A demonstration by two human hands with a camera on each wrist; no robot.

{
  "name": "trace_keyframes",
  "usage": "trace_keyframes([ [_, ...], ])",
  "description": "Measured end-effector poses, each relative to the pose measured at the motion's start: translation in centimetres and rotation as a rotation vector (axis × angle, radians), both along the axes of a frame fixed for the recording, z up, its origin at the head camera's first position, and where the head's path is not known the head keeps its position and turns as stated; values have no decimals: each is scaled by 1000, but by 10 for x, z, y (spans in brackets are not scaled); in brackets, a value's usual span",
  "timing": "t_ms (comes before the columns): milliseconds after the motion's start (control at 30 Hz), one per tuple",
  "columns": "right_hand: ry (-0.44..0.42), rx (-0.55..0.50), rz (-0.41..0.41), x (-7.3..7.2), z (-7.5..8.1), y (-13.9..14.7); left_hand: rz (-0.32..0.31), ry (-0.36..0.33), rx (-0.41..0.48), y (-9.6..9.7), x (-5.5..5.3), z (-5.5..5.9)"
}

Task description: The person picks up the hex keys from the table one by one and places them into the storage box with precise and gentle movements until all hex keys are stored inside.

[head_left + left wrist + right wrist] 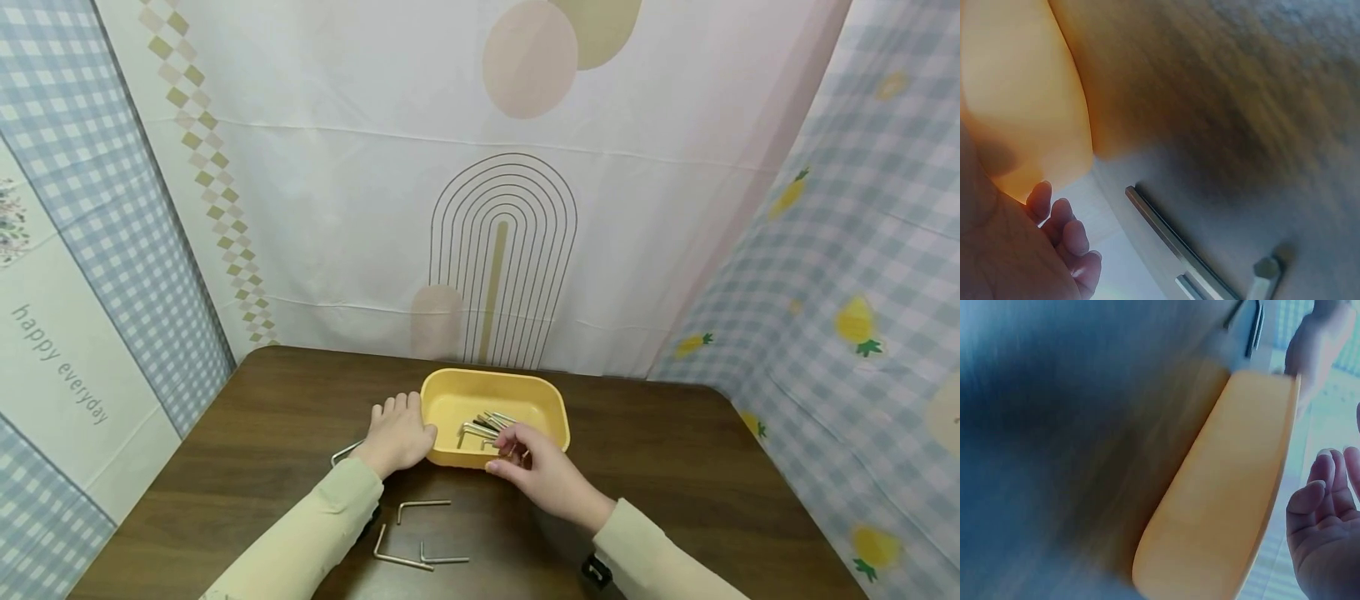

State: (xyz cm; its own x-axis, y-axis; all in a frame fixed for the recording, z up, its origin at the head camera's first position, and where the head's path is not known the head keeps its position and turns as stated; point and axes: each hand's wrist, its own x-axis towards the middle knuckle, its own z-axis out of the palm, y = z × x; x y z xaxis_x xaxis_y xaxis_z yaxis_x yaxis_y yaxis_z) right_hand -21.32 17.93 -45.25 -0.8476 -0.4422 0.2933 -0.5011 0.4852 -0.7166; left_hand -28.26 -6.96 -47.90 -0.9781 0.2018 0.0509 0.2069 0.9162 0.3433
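A yellow plastic bin [450, 392] stands on the table with several L-shaped hex keys [480, 429] heaped inside. My left hand [397, 435] is at the bin's left end, its fingers extended and the thumb by the wall. Over the front right rim, my right hand [542, 468] bends its fingers loosely, close to the heaped keys. In the right wrist view nothing shows between the right hand's fingers [1325, 481]. Another hex key [347, 451] is partly hidden by the left hand.
On the dark wooden table [660, 467], a bronze-toned hex key [423, 503], a longer one [401, 561] and a silver one [446, 559] lie in front of the bin. A patterned cloth [337, 208] hangs behind the table, with checked cloth at both sides.
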Motion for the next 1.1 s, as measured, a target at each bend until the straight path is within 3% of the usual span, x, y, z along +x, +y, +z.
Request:
trace_keyframes([
  [133, -31, 19, 62, 15, -6, -8, 2, 3, 1, 0, 0, 0],
  [367, -78, 94, 248, 36, -29, -20, 11, 6, 0, 1, 0, 0],
  [533, -120, 170, 304, 44, -41, -25, 8, 0, -5, 1, 1, 1],
  [667, -111, 251, 319, 46, -44, -27, 7, 2, -6, 2, 0, 1],
  [867, -30, 372, 274, 48, -44, -32, 5, 4, -5, 2, 0, -1],
  [1100, 18, 399, 233, 51, -43, -36, 6, -1, -4, 1, -1, -2],
])
